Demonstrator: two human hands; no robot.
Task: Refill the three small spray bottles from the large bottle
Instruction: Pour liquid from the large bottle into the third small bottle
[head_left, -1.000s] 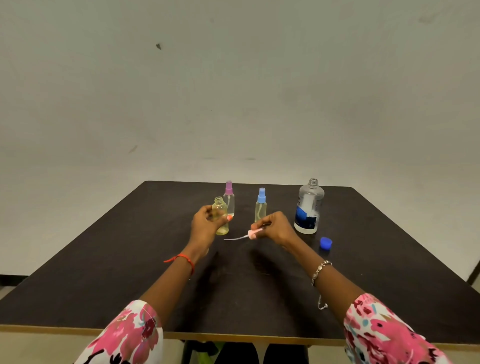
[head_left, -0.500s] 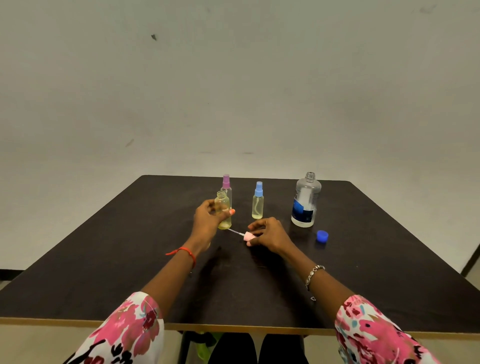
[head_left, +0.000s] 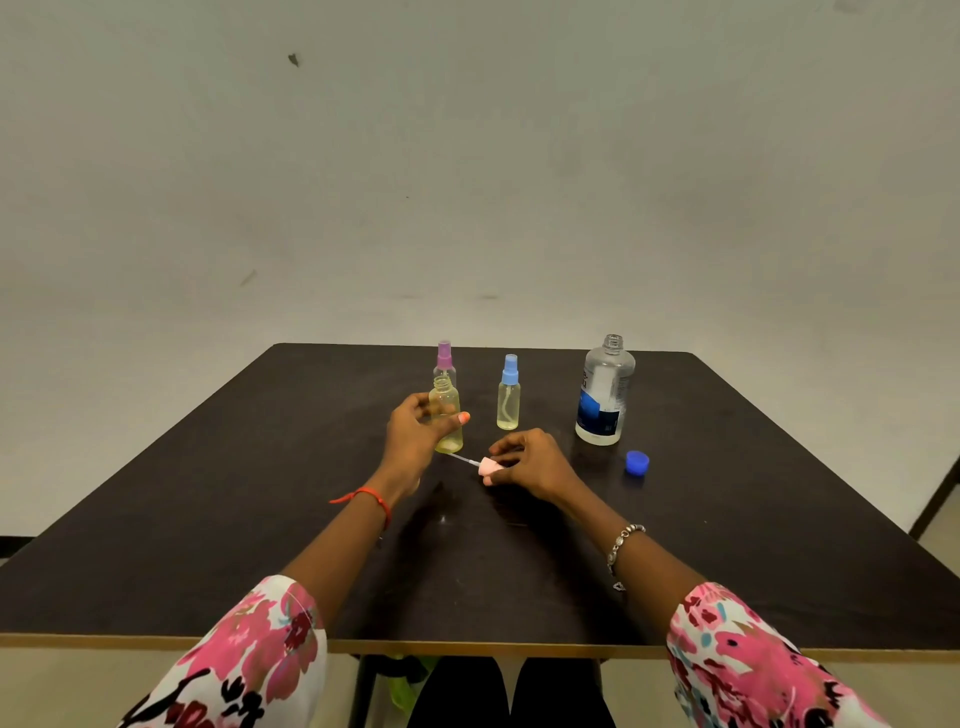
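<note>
On the dark desk (head_left: 218, 499), before a bare pale wall (head_left: 467, 156), the large bottle (head_left: 603, 392) stands upright, uncapped, its blue cap (head_left: 637, 462) just beside it. Left hand (head_left: 415, 441), grip clamped on an open small bottle (head_left: 447, 415), upright. Right hand (head_left: 535, 460) pinches the pink sprayer (head_left: 488, 466), lying flat, tube pointing left. Purple-topped bottle (head_left: 444, 361) and blue-topped bottle (head_left: 508, 395) stand behind.

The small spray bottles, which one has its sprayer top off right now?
The small bottle gripped by the left hand: its neck is open. The purple-capped bottle behind it and the blue-capped bottle are capped.
</note>
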